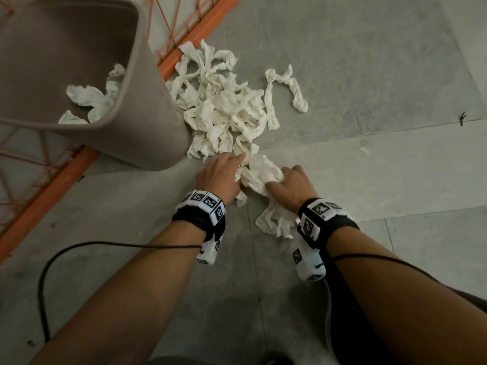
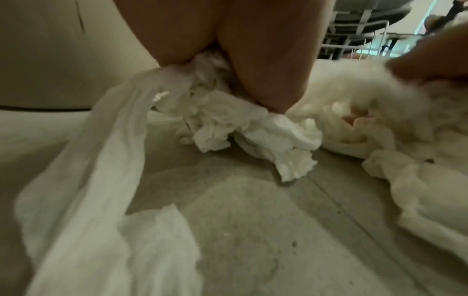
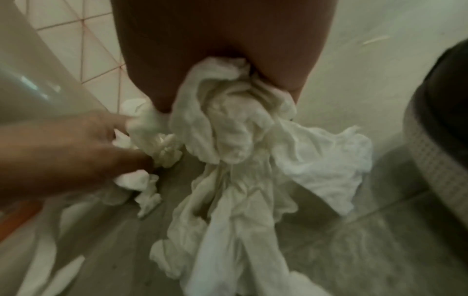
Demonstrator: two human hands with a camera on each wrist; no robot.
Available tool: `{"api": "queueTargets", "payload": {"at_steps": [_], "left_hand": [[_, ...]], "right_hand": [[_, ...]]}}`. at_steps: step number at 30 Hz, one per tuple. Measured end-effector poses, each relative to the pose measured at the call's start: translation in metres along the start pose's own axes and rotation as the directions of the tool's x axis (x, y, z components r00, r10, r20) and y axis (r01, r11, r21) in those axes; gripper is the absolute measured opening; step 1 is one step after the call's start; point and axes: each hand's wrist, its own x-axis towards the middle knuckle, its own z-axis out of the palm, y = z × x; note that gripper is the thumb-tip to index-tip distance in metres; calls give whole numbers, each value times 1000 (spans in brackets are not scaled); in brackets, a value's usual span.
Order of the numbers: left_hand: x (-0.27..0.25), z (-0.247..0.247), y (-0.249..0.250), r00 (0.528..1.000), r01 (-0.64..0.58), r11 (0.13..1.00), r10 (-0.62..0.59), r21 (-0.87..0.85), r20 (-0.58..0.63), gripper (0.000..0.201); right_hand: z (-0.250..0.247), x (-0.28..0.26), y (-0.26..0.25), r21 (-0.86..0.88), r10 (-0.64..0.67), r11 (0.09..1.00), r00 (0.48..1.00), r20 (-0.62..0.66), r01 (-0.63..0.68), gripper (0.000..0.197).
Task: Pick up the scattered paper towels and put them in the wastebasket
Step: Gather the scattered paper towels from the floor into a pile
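Observation:
A heap of crumpled white paper towels (image 1: 224, 106) lies on the grey floor beside the taupe wastebasket (image 1: 147, 101), which holds a few towels (image 1: 89, 98). My left hand (image 1: 224, 172) grips a bunch of towels (image 2: 228, 124) at the heap's near edge. My right hand (image 1: 287, 185) clutches a larger wad (image 3: 233, 128), whose tails (image 1: 274, 222) trail on the floor under the wrist. The two hands are close together, almost touching through the paper. One long strip (image 1: 284, 88) lies apart to the right.
An orange metal frame with mesh (image 1: 52, 185) runs diagonally behind the wastebasket. A black cable (image 1: 66, 251) loops on the floor at the left. A tiny paper scrap (image 1: 365, 150) and a dark fleck (image 1: 461, 118) lie at the right.

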Motion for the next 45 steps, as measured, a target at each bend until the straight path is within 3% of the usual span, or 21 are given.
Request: {"api": "queueTargets", "payload": {"at_steps": [4,7,9,12,14,16,19,22,24,27,30,33,35,36,39,43,45], "left_hand": [[-6,1,1,998,-23,999,21,-32,-61,32],[-16,3,6,990,-54,990,36,-132,-135,27],[-25,8,10,991,-81,963,50,-258,-122,32],[-39,14,16,994,-95,886,60,-454,-91,47],[-46,16,22,994,-82,839,32,-538,-101,41],[-53,12,30,991,-68,789,-16,-611,-131,28],[-60,2,39,978,-77,739,-75,-669,-196,20],[-65,-14,45,944,-153,719,-96,-678,-315,26],[-68,-29,47,927,-189,682,-113,-706,-358,28],[-71,-53,48,921,-215,597,-139,-773,-363,40],[-75,-78,45,908,-234,601,-145,-764,-393,67],[-76,-107,42,960,-171,482,-113,-860,-254,90],[-77,-124,43,984,-116,413,-74,-903,-160,84],[-77,-133,42,980,-125,434,-87,-892,-179,75],[-76,-160,44,934,-185,478,-186,-859,-304,50],[-79,-214,41,826,-355,465,-251,-811,-505,53],[-80,-245,38,782,-436,440,-245,-785,-573,51]], "right_hand": [[9,-9,-5,144,18,989,1000,10,-20,58],[17,-8,-7,196,-32,980,999,-40,39,70],[19,-2,-8,321,-43,946,999,-22,48,69],[20,4,-12,569,80,815,994,78,-110,41],[20,4,-16,656,148,720,974,171,-225,30],[18,2,-21,665,175,690,957,230,-286,29],[13,-5,-30,742,108,612,959,264,-273,23],[-1,-14,-44,878,-25,415,962,273,-239,25],[-11,-17,-55,915,-118,351,960,254,-199,13],[-22,-22,-73,880,-166,441,947,276,-179,26],[-35,-30,-95,848,-170,519,959,227,-108,28],[-54,-41,-118,837,-235,543,969,80,63,21],[-68,-46,-132,829,-270,537,963,-7,157,22],[-75,-50,-143,818,-302,538,953,-38,203,20],[-94,-60,-176,769,-375,554,920,-113,320,17],[-124,-82,-234,734,-471,527,866,-168,429,32],[-138,-88,-257,752,-537,470,826,-171,462,31]]}}
